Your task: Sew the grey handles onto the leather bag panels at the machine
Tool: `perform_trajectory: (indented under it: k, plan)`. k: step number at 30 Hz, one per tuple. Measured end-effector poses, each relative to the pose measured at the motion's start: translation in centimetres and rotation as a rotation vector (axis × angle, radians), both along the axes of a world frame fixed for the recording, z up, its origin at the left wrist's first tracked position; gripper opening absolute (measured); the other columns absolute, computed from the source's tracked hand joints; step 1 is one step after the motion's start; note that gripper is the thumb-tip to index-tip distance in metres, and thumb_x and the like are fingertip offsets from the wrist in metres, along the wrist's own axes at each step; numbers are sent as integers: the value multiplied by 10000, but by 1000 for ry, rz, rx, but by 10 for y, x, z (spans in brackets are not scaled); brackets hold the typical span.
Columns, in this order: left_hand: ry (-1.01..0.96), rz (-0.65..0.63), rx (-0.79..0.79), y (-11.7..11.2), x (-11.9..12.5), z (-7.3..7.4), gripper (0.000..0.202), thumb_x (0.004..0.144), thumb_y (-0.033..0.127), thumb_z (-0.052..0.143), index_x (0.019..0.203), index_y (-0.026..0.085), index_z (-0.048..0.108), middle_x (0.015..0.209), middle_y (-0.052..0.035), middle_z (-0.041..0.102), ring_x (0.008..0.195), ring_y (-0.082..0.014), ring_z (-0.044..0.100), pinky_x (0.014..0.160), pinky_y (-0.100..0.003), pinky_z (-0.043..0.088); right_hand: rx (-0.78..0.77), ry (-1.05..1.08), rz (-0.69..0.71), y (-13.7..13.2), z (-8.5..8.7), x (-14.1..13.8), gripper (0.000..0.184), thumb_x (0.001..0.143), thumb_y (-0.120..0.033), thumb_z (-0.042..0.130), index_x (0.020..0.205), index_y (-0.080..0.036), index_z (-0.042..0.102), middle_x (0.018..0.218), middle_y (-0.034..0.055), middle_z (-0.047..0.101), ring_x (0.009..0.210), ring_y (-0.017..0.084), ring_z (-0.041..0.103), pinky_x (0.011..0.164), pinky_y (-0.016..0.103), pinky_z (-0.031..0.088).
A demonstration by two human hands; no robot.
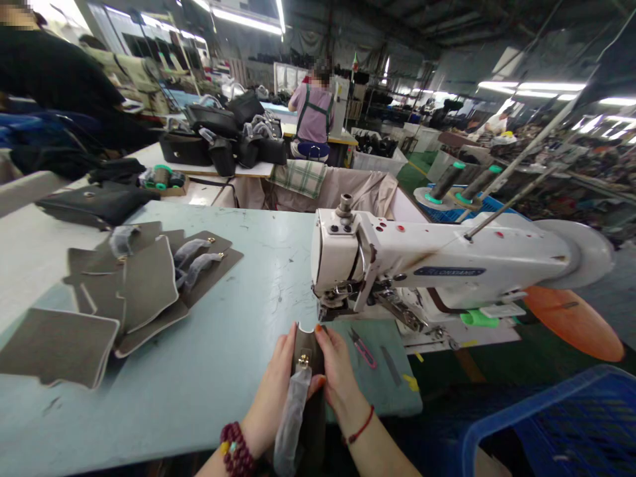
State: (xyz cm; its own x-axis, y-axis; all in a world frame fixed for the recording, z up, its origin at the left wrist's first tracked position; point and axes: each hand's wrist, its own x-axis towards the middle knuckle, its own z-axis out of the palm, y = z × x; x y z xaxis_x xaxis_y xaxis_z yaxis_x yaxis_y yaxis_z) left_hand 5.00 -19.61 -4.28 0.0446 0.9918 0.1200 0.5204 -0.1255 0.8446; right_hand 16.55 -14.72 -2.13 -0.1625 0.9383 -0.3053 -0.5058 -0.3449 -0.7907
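Note:
Between my two hands is a dark grey-brown bag piece (313, 424) with a pale edge, folded or curved lengthwise. My left hand (279, 371) grips its left side and my right hand (338, 364) its right side, thumb along the top. A gold clasp (303, 361) sits on the piece, and a strap wrapped in clear plastic (292, 417) hangs from it toward me. Just beyond my fingertips stands the white sewing machine (397, 258), its needle area close to the piece's far end. Pink-handled thread snips (365, 350) lie right of my right hand.
Several similar flat panels (149, 285) are piled at the left of the pale blue table (238, 371). A blue crate (551, 424) stands at the lower right. Thread cones (450, 180) rise behind the machine. Black bags (223, 129) and a seated person (315, 109) are farther back.

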Motion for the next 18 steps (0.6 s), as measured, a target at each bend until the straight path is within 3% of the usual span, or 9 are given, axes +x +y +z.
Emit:
perform_trajectory:
  k: [3,9,14,18]
  plan:
    - [-38,26,40,2,-5,-2,894,806,402,639,1492,233,90,1258,-136,440,1131,-302,502,968,-470,430,-10,102,60,1,-1,8,281,716,-420,741,730,-158,640,706,3,632,669,130,540,658,232,430]
    - [6,94,97,-2,-10,-2,942,787,300,669,1497,249,51,1319,-148,382,1188,-314,454,986,-484,414,21,269,368,10,0,25,376,555,-371,865,809,-156,691,764,15,615,710,130,538,660,219,412]
    - [2,89,80,-7,-3,-7,918,782,284,670,1500,244,99,1340,-169,401,1203,-340,462,974,-511,430,71,317,339,11,0,19,249,604,-330,836,662,-151,672,664,-16,524,655,104,469,612,197,384]
    - [-126,54,24,-5,-4,-10,911,759,275,703,1494,248,165,1470,-164,315,1349,-363,312,1079,-541,310,-4,316,240,8,-6,11,261,674,-342,789,621,-136,636,601,-24,515,595,87,460,577,185,386]
